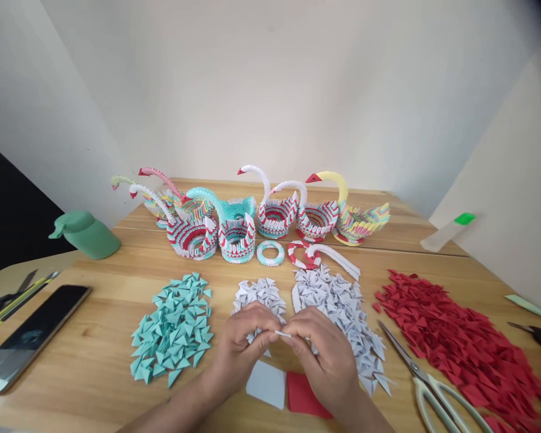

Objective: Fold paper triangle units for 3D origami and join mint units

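My left hand [251, 334] and my right hand [324, 346] meet at the middle of the table, each pinching a small folded piece of white paper [283, 334] between thumb and fingers. Below them lie a stack of white paper rectangles [267, 383] and a red paper stack [304, 396], partly covered by my right hand. Just behind my hands are a small pile of white folded triangles [260, 296] and a larger white pile [331, 300]. A pile of teal triangles [175, 325] lies to the left, and a pile of red ones [455, 343] to the right.
Several paper swans [277, 216] stand along the back, with a teal-and-white ring [270, 253], a red-and-white ring [297, 255] and a white curved neck [336, 257] before them. Scissors [417, 370] lie right. At left are a phone [31, 337] and a green thermos [88, 234].
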Demonstrator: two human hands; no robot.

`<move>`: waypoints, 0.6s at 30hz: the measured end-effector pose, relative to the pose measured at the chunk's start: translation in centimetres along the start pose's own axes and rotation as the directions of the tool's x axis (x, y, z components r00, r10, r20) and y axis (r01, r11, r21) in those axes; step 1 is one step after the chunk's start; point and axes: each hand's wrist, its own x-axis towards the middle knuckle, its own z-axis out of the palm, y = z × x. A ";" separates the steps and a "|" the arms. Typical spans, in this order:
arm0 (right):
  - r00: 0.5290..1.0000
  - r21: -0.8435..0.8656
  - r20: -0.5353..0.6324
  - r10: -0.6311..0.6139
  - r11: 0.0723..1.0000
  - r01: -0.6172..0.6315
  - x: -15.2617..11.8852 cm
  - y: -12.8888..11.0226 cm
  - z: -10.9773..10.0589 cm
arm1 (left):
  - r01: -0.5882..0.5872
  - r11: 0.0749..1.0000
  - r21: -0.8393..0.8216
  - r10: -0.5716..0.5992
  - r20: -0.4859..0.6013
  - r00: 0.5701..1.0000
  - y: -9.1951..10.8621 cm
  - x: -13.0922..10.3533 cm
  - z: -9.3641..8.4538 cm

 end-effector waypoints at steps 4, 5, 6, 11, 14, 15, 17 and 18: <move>0.998 0.005 -0.024 0.066 0.998 -0.066 -0.4 0.3 0.0 | 0.008 0.998 0.063 -0.006 -0.032 0.999 -0.4 0.5 -0.8; 0.992 0.002 -0.058 0.109 0.994 -0.109 -0.5 0.4 -0.1 | 0.036 0.994 0.100 -0.029 -0.072 0.997 -0.6 0.8 -1.3; 0.982 0.003 -0.104 0.156 0.988 -0.156 -0.7 0.5 -0.2 | 0.084 0.985 0.151 -0.064 -0.133 0.989 -0.8 1.1 -1.9; 0.929 0.047 -0.241 0.280 0.960 -0.277 -1.0 0.5 -0.7 | 0.163 0.886 0.435 -0.077 -0.209 0.975 -2.4 2.2 -4.4; 0.937 0.037 -0.221 0.269 0.963 -0.267 -1.0 0.6 -0.5 | 0.103 0.835 0.541 -0.068 -0.085 0.994 -3.1 2.3 -4.7; 0.941 0.027 -0.213 0.264 0.964 -0.265 -0.9 0.7 -0.4 | 0.093 0.822 0.563 -0.063 -0.071 0.995 -3.3 2.3 -4.7; 0.947 0.002 -0.197 0.254 0.966 -0.259 -0.8 0.8 -0.3 | 0.089 0.803 0.590 -0.054 -0.076 0.996 -3.5 2.2 -4.5; 0.951 -0.009 -0.187 0.246 0.968 -0.253 -0.8 0.7 -0.3 | 0.091 0.796 0.599 -0.050 -0.085 0.995 -3.5 2.2 -4.5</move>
